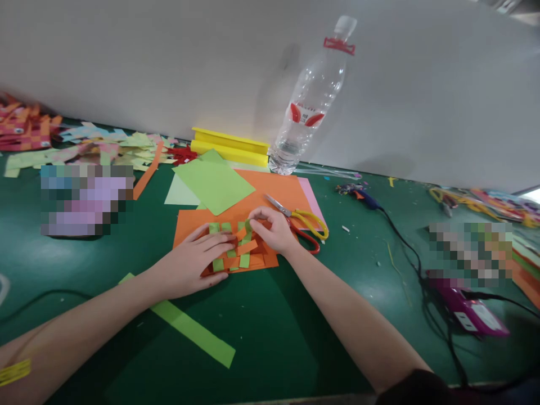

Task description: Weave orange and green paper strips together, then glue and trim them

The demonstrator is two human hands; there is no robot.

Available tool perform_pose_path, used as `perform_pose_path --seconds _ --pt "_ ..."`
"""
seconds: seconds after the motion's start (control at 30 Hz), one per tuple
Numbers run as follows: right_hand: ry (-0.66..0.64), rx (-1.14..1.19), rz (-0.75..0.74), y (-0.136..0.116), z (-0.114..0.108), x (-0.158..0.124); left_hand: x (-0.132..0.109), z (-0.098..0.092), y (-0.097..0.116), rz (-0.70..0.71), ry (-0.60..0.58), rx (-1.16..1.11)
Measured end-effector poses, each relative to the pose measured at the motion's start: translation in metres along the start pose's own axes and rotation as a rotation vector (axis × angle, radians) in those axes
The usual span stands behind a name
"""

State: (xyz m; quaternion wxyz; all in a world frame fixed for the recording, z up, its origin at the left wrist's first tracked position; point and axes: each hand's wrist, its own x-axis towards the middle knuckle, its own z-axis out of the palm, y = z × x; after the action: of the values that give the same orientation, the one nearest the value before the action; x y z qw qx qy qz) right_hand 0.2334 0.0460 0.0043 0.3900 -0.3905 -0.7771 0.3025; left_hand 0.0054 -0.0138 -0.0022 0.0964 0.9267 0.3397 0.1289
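Observation:
My left hand (202, 253) lies flat with fingers stretched over woven green and orange paper strips. Those strips form a small paper weave (232, 261) on an orange sheet (189, 219). At the weave's upper right, my right hand (270, 229) pinches the end of a green paper strip (248, 225). Scissors (310, 222) with yellow and red handles lie just beyond my right hand, partly behind it. A longer green strip (194, 332) rests on the table under my left forearm.
A clear plastic bottle (310, 95) stands by the wall near a yellow folded piece (230, 147). Green sheets (215, 183) lie behind the weave. Paper scraps (122, 146) pile up left. A corded blue-handled tool (367, 198) and a purple power strip (475, 309) lie right.

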Motion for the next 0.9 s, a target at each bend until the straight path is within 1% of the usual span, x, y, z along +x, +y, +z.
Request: perform_pose_path --seconds 0.17,0.27,0.4,0.57,0.7,0.9 --pt "-0.018 -0.009 -0.153 -0.008 -0.003 -0.001 0.001 -0.001 0.0 0.005 -0.022 0.016" --pt "-0.011 -0.057 -0.186 -0.011 -0.002 -0.001 0.001 -0.001 0.0 0.007 -0.021 0.017" --pt "-0.001 -0.161 -0.216 -0.007 0.004 0.0 0.001 0.0 0.0 0.003 -0.013 0.02" --pt "0.074 -0.361 -0.189 0.0 0.01 0.001 0.001 -0.001 0.002 0.006 0.011 0.012" --pt "0.126 -0.368 -0.137 0.005 0.009 0.002 0.002 -0.004 0.003 -0.054 0.061 -0.01" --pt "0.157 -0.36 -0.1 0.006 0.007 0.001 0.001 -0.007 0.002 -0.202 0.104 -0.039"
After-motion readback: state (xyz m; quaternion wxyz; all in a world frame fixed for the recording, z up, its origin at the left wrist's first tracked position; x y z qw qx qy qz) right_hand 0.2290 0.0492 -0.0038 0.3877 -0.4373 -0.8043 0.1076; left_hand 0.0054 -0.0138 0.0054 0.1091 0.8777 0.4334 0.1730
